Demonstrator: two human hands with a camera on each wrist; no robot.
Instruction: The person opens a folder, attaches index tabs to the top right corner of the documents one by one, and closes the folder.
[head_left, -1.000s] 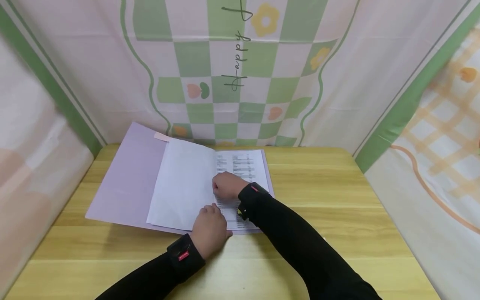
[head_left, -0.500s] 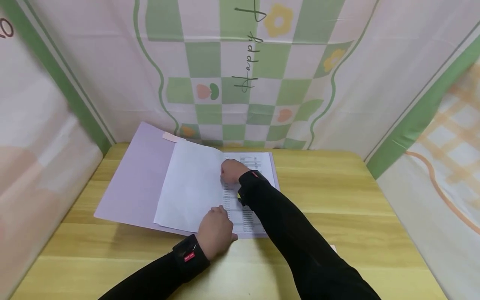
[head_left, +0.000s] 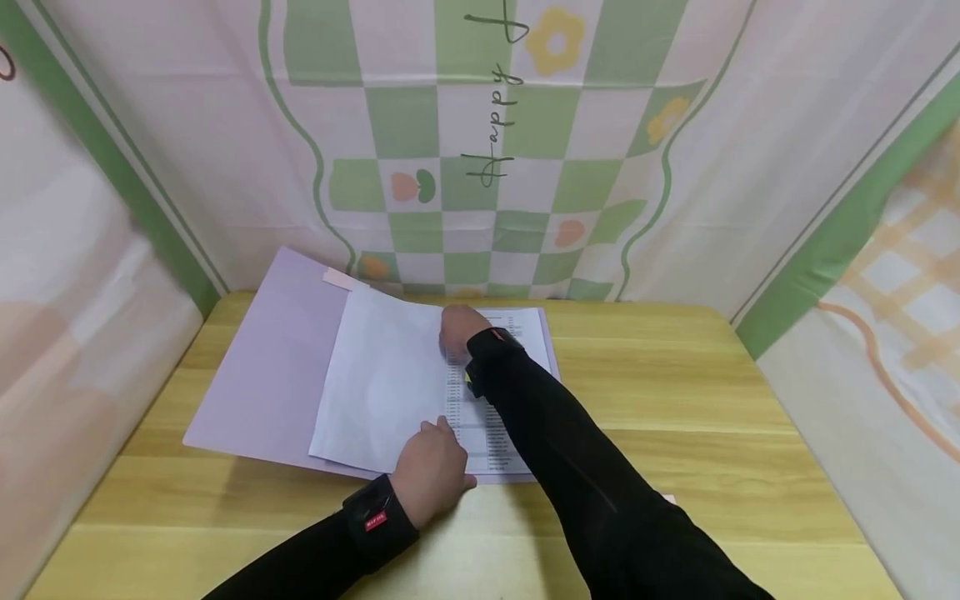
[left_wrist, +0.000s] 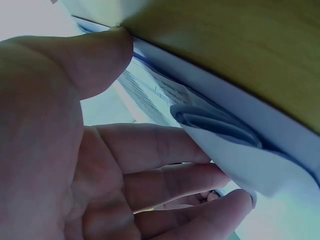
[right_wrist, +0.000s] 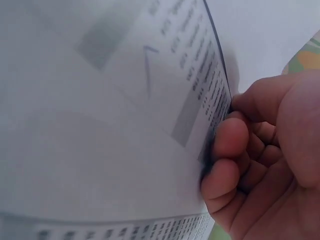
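Observation:
A lilac folder lies spread on the table, with a blank white page turned to its left. The printed page on the right carries rows of text and grey bands. My left hand rests at the lower end of the fold, its thumb at the folder's edge and its fingers extended against the white page. Near the top of the fold, my right hand presses with curled fingers into the gutter. In the right wrist view a pen tick shows on the printed sheet.
A pink tab sticks out at the top of the white page. The wooden table extends to the right. A small pale item peeks out beside the right sleeve. Patterned cloth hangs behind and at both sides.
My right hand has slid along the fold, away from me, to near its top end. My left hand has stayed at the lower edge. The head view has shifted slightly.

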